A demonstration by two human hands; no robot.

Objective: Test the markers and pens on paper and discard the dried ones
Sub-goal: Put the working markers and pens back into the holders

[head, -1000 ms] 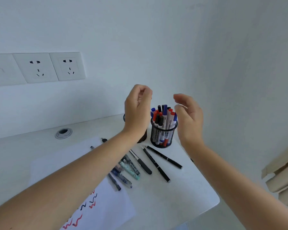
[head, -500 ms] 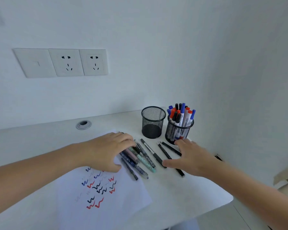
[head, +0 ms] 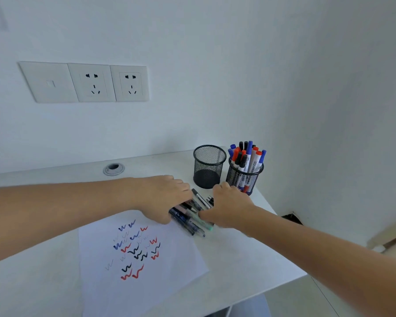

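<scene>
Between our two hands lies a bunch of pens (head: 191,216) on the desk (head: 249,255), just past the top right corner of the paper (head: 169,266). We have our left hand (head: 162,197) on the left side of the bunch and our right hand (head: 226,207) on the right side. Both hands touch the pens. Our fingers lie flat and close together, pressing on the pens from each side. They are not wrapped around any one pen.

The pens lie side by side. Their long way runs from far left to near right, so they point away between our hands. Both hands look about as near to them. We think the next move is to scoop the bunch up, and the squeeze has to come from both sides at once.

We cannot count the pens well, for our hands hide some. We can see about six or more.

Behind the pens stand two cups. One cup (head: 209,167) is empty. The full cup (head: 244,179) holds many markers (head: 247,156), red, blue and black, too packed to count.

On the paper we see many squiggles (head: 137,250) in blue, red and black, and a few are very faint.
</scene>
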